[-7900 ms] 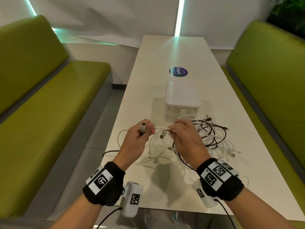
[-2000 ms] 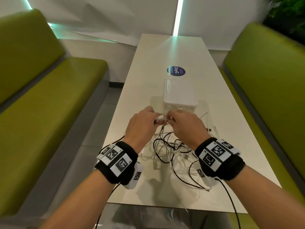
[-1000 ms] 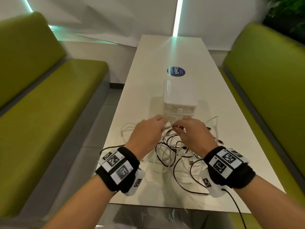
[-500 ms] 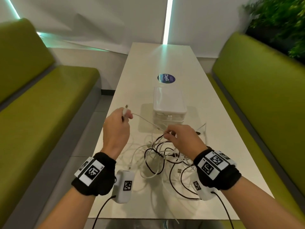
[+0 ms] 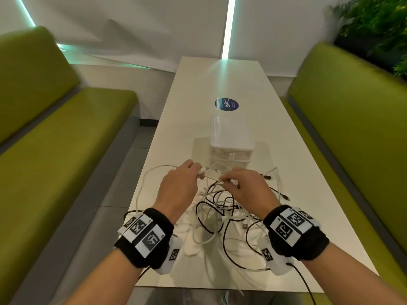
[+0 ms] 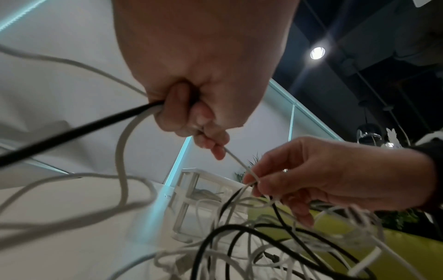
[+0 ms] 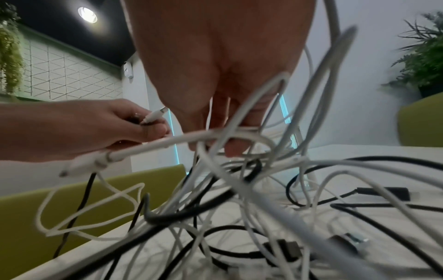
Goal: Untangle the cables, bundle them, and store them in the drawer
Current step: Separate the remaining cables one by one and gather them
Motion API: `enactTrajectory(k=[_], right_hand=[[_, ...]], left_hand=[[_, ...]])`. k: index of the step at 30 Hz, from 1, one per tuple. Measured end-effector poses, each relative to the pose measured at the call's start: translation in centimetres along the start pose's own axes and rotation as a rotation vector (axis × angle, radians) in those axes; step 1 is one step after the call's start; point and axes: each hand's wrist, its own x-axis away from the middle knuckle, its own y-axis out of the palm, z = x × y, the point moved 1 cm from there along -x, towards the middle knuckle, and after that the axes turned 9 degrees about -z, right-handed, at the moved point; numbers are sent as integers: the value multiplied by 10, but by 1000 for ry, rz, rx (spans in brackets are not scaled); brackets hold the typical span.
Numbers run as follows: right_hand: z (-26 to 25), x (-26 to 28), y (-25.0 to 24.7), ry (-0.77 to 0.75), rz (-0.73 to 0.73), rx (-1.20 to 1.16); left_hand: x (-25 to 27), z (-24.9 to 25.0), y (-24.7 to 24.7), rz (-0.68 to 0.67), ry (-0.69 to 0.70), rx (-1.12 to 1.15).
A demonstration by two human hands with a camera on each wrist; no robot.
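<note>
A tangle of white and black cables (image 5: 222,212) lies on the white table (image 5: 198,89), just in front of a small white drawer box (image 5: 230,137). Both hands hover over the heap, close together. My left hand (image 5: 197,172) grips a white cable (image 6: 124,144) and a black cable (image 6: 72,132) in its fist and pinches a thin white strand (image 6: 236,160) at its fingertips. That strand runs a short way to my right hand (image 5: 226,181), which pinches it above the heap. In the right wrist view a white plug (image 7: 154,115) sticks out of the left hand (image 7: 95,128).
Green benches (image 5: 55,150) run along both sides of the table. A round dark sticker (image 5: 226,104) lies beyond the drawer box. Loose cable ends and a black plug (image 5: 267,177) spread to the right of the heap. A plant (image 5: 378,23) stands at the far right.
My left hand, which was raised out to the left with a white cable end, has come back in beside my right hand. The right hand has stayed over the heap.
</note>
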Motion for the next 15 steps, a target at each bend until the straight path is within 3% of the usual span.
enactTrajectory(k=[4,8,15], right_hand=[[-1,0,6,51,60,1],[-2,-2,6,102,33,-61],[5,-2,-2,222,115,-315]], left_hand=[[-1,-1,-2,-13,-86,52],[2,-3,-4,-14,-85,82],[4,-10,-6,-26,-87,114]])
